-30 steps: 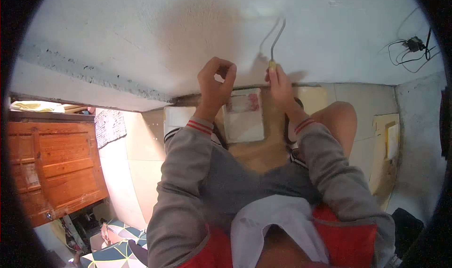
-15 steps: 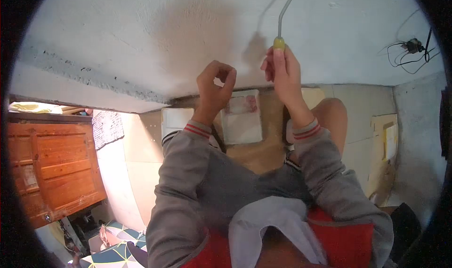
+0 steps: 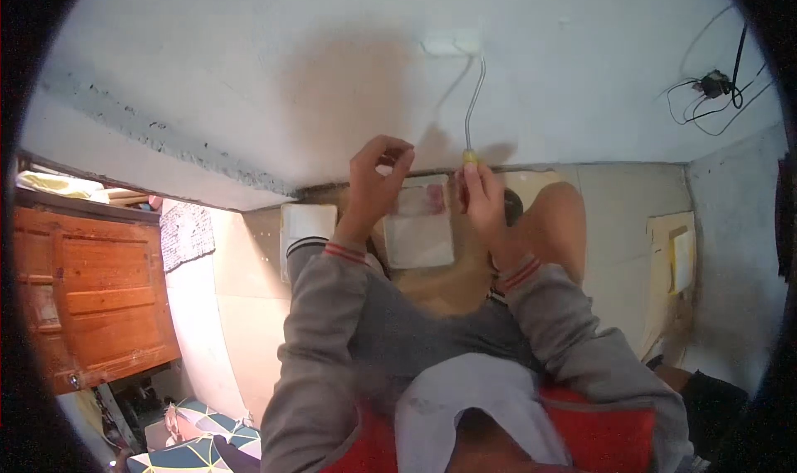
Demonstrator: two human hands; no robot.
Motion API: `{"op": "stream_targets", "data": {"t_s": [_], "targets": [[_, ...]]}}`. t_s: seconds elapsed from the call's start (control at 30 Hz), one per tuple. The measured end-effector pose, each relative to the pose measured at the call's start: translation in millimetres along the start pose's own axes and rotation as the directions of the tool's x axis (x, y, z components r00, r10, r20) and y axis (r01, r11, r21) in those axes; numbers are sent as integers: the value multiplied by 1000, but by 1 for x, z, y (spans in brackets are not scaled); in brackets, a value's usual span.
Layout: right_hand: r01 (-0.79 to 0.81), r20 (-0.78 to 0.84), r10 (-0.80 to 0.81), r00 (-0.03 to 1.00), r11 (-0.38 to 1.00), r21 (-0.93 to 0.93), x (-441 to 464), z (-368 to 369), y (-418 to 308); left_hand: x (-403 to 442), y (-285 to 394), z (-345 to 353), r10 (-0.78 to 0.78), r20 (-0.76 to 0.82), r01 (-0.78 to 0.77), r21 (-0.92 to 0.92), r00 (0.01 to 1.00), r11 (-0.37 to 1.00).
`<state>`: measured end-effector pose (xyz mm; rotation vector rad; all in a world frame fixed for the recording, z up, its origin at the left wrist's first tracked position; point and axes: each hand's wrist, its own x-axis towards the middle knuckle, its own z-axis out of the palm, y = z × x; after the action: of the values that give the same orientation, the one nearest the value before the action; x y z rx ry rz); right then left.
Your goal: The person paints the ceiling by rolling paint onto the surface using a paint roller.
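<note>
My right hand (image 3: 486,205) is wrapped round the yellow handle of a paint roller (image 3: 455,48). The roller's white cover lies against the pale wall (image 3: 573,91), and its bent metal rod runs down to my fist. To the left, my left hand (image 3: 375,186) is raised with its fingers curled and the thumb close to the fingertips; I see nothing in it. Between and below both hands, a whitish rectangular paint tray (image 3: 419,245) with a reddish patch near its far end sits on the floor.
A second white container (image 3: 309,222) stands by my left leg. At the right, black wires hang from an electrical fitting (image 3: 715,84) on the wall. An orange wooden door (image 3: 116,294) is at the left. Yellowish boards (image 3: 671,257) lean near the right wall.
My right hand has drawn the roller down, so its cover now shows on the wall. My left hand has shifted slightly lower in view, still curled. The view has tilted a little.
</note>
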<state>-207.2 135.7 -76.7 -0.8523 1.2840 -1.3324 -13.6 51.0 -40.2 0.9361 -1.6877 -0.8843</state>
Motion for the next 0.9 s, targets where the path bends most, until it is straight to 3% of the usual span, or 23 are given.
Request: {"op": "stream_targets", "data": {"t_s": [0.07, 0.1, 0.23, 0.3, 0.47, 0.53, 0.63, 0.83, 0.9], "targets": [[28, -29, -27, 999, 999, 46, -1, 5, -15, -9, 16, -3, -52, 7, 52, 6, 999, 999], [50, -64, -44, 997, 995, 87, -1, 7, -23, -15, 24, -5, -166, 18, 166, -21, 986, 986], [236, -24, -235, 972, 970, 62, 4, 7, -42, -35, 25, -4, -88, 4, 88, 56, 996, 995], [438, -9, -439, 899, 898, -23, 14, 9, -46, -35, 26, -4, -61, 35, 58, 79, 998, 995], [463, 14, -463, 886, 885, -48, 38, 2, -54, -27, 20, -1, 77, 40, -82, 141, 996, 987], [471, 8, -472, 882, 880, -60, 41, 6, -53, -23, 13, -4, 195, 175, -237, 267, 965, 934], [471, 32, -470, 882, 878, -83, 37, 11, -45, -22, 6, -3, 204, 199, -257, 290, 958, 922], [350, 10, -370, 929, 868, -352, 43, 2, 15, -24, 0, -4, 172, 191, -222, 277, 966, 935], [330, 31, -378, 925, 761, -558, 44, -4, 41, -25, 2, -4, 160, 163, -198, 256, 974, 946]]}}
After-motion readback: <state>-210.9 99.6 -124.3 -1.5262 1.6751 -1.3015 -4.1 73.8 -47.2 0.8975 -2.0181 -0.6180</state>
